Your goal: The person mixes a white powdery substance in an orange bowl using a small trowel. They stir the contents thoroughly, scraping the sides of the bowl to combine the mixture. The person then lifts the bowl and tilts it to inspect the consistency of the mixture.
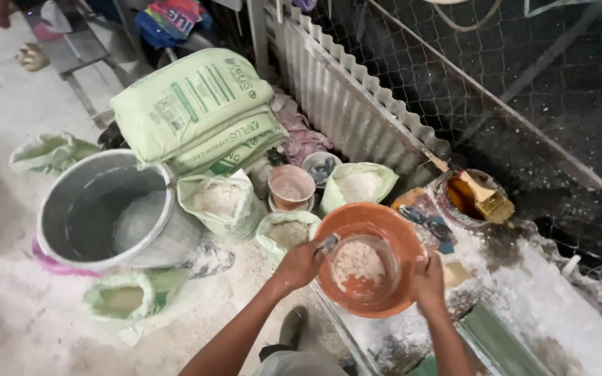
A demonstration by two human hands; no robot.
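An orange plastic basin (377, 221) sits tilted in front of me with pale wet powder (358, 263) in its bottom. My left hand (299, 264) is closed on a small metal tool (327, 244) whose tip dips over the basin's near-left rim. On the opposite side, my right hand (428, 280) grips the basin's right rim and steadies it. Both forearms reach up from the bottom of the view.
Open green bags of white powder (360, 184) and greyish powder (288, 233) stand behind the basin. A big grey tub (99, 212) sits left, stacked green sacks (193, 108) behind it. A pink cup (291, 186), a brush on a paint pot (485, 196), corrugated sheet and wire mesh lie right.
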